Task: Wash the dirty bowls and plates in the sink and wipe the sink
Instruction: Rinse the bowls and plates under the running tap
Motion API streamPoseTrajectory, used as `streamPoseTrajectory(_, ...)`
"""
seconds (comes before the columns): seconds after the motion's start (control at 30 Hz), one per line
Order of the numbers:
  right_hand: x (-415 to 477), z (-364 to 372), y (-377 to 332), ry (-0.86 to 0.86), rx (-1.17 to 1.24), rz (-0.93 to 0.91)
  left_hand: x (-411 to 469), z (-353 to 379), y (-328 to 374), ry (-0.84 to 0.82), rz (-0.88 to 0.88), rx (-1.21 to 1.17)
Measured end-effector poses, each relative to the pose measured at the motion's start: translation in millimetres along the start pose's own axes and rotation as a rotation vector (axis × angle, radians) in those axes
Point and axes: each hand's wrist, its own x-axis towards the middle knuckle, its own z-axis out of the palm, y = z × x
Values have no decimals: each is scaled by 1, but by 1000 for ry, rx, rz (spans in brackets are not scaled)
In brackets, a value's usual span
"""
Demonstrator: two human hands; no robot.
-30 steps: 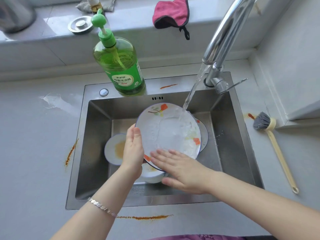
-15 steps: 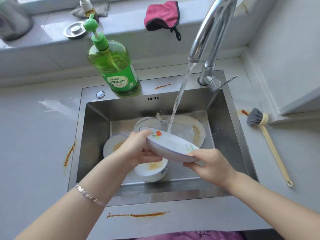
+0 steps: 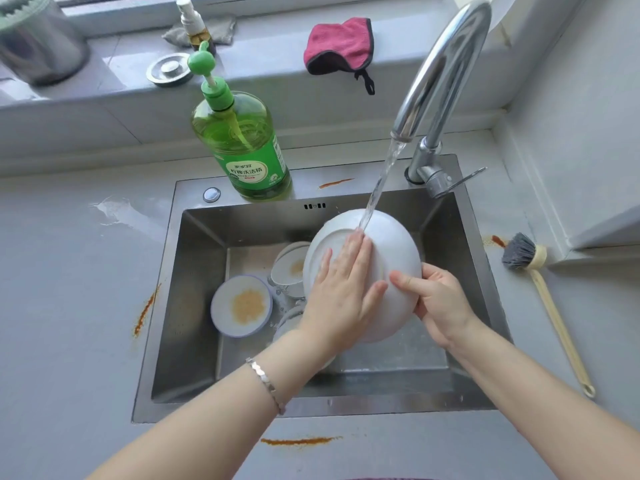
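Over the steel sink (image 3: 194, 292) I hold a white plate (image 3: 394, 251) with its underside turned up toward me. Water from the tap (image 3: 446, 64) lands on its top edge. My right hand (image 3: 440, 303) grips the plate's lower right rim. My left hand (image 3: 343, 289) lies flat on the plate's back, fingers together. In the basin sit a small plate with an orange smear (image 3: 242, 306), a dirty bowl (image 3: 289, 268) behind it, and another dish partly hidden under my left wrist.
A green dish soap bottle (image 3: 242, 147) stands on the sink's back rim. A long-handled brush (image 3: 540, 292) lies on the counter at right. A pink cloth (image 3: 341, 43), a drain stopper (image 3: 169, 69) and a spray bottle (image 3: 194, 26) rest on the sill. Orange streaks mark the counter (image 3: 298, 441).
The plate has been flipped from face up to underside up under the running water. My left hand moved from the rim onto its back, and my right hand took the lower right rim.
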Motion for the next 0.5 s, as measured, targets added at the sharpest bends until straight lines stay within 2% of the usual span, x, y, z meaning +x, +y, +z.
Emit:
streamPoseTrajectory(0.1, -5, -4, -8, -25, -15, -37, 18, -8, 2, 140, 62, 13)
streamPoseTrajectory(0.2, -11, -3, -13, -98, -45, -70, 35, -17, 3, 126, 120, 31)
streamPoseTrajectory(0.27, -15, -3, -14, -138, -77, -83, 45, -29, 3, 91, -10, -60)
streamPoseTrajectory(0.37, -16, -5, -14, -141, -111, -84, 49, -34, -15, 11, -330, -333)
streamPoseTrajectory(0.4, -15, -6, -13, -138, -119, -84, 44, -32, -15, 11, -348, -329)
streamPoseTrajectory(0.43, -14, -5, -12, -139, -133, -87, 39, -29, -10, 4, -300, -264)
streamPoseTrajectory(0.5, -10, 0, -9, -142, -208, -119, 29, -18, 0, -8, -50, -36)
